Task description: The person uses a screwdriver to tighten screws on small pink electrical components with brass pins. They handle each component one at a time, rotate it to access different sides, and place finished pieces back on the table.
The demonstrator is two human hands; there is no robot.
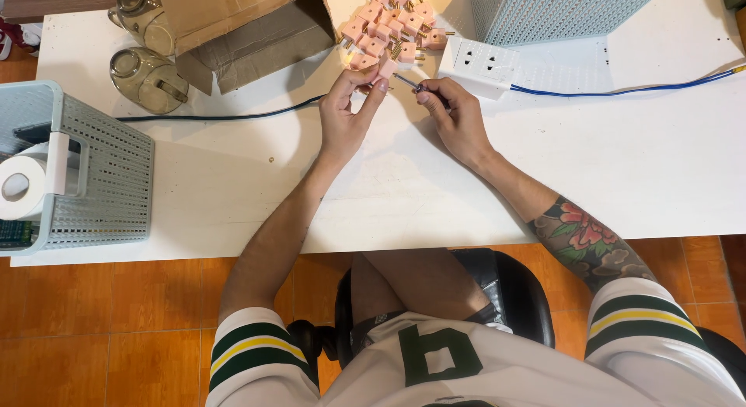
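My left hand (347, 111) pinches a small pink plug adapter (383, 69) between thumb and fingers above the white table (622, 166). My right hand (453, 115) grips a small screwdriver (409, 83) whose tip points left toward the adapter. Just beyond both hands lies a pile of several pink plug adapters (392, 26) with brass pins. A white power strip (479, 65) sits right of the pile, close to my right hand.
A blue cable (629, 88) runs right from the strip and a dark cable (217, 116) runs left. A light blue perforated basket (556, 10) stands at the back, another with a paper roll (97, 170) at the left edge. Cardboard (249, 34) and two glass jars (148, 76) lie back left.
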